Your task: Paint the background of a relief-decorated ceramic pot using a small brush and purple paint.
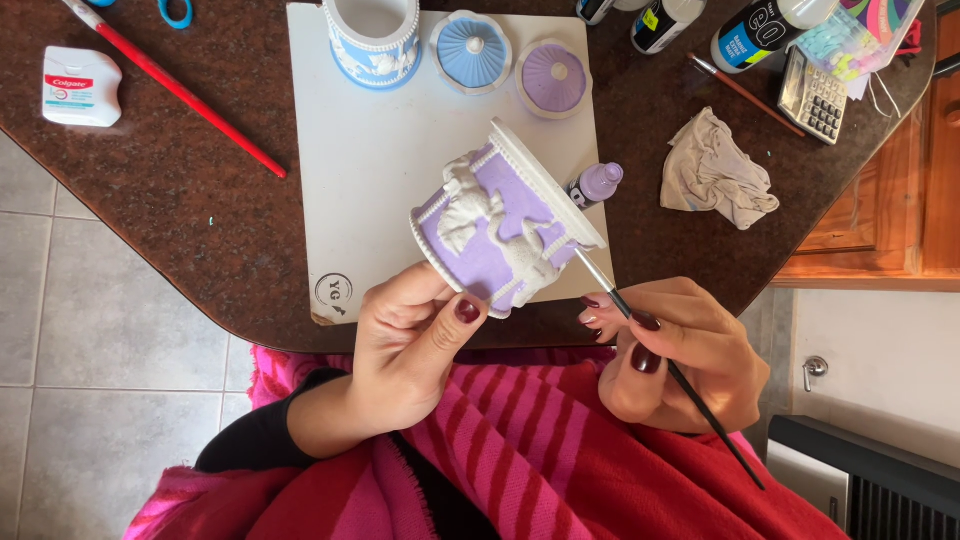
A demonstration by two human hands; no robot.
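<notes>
Lilac relief pot: tipped on its side above the near desk edge, gripped at its base by the left hand, so its wall faces the brush. Fine paintbrush: pinched in the right hand, tip at the pot's rim. White board, rag, paint bottles: on brown speckled desk. Grey tiled floor.

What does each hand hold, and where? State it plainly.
Left hand: the lilac ceramic pot with white relief figures, gripped at its lower rim. Right hand: the thin black paintbrush, pinched mid-handle.
</notes>
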